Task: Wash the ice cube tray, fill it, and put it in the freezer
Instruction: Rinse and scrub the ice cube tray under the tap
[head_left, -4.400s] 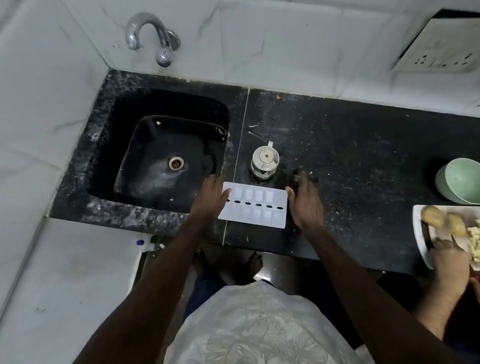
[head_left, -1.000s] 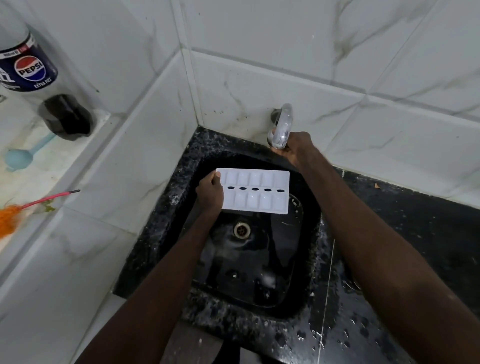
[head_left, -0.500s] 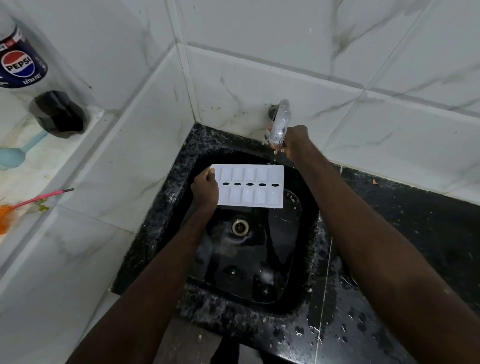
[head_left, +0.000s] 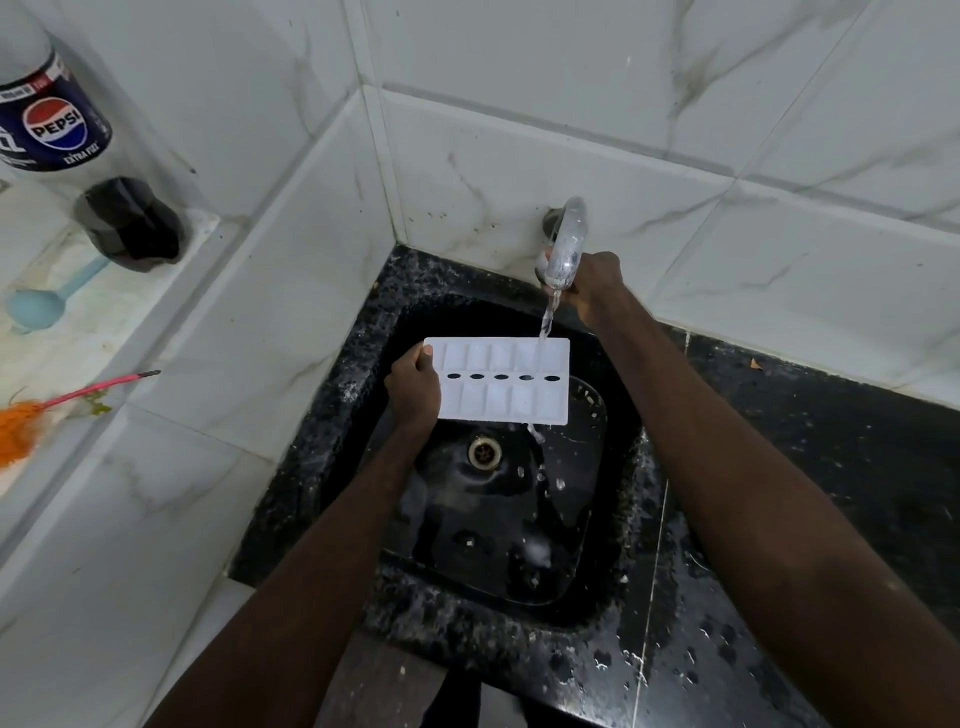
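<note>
Left hand (head_left: 414, 391) gripping white plastic ice cube tray (head_left: 501, 379) under running water; right hand (head_left: 592, 283) closed around chrome tap (head_left: 565, 244) above black sink (head_left: 374, 597).

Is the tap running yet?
On: a stream falls from the tap onto the ice cube tray and spills off it into the sink.

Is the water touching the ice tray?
Touching. The head view shows the water from the tap landing on the ice tray, then spilling off its front edge.

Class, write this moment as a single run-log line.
wash | left hand holds ice cube tray over sink | right hand at tap | water running
</note>
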